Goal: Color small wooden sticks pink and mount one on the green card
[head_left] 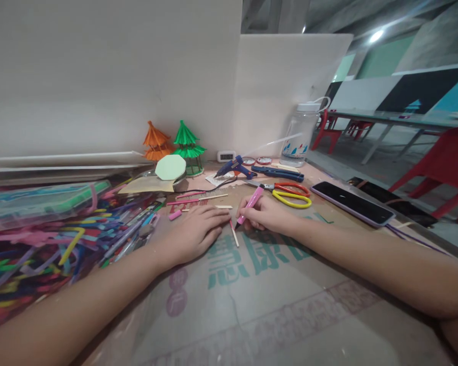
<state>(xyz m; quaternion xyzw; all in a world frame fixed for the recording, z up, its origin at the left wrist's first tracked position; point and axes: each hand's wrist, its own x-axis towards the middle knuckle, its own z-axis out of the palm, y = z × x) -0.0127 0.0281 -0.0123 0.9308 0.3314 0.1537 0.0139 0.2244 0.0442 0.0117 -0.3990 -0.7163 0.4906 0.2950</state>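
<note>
Bare forearms (347,249) stretch nearest my head camera. My right hand (265,213) is clamped on a smooth pink marker (251,206), tip beside a slim, part-pink stick (235,238); my left hand (198,229) lies flat and open, fingertips near the stick's far end. Glossy, printed brown sheeting (270,310) covers the table. Behind stand ridged pagoda models (189,147), pale panels (118,76) and red chairs (448,162).

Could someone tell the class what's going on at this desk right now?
A person's right hand holds an uncapped pink marker to a thin stick that is pink at one end and pale at the other. The left hand lies flat beside the stick's pink end. The marker's cap lies to the left, near more sticks, some pink, some pale.
</note>
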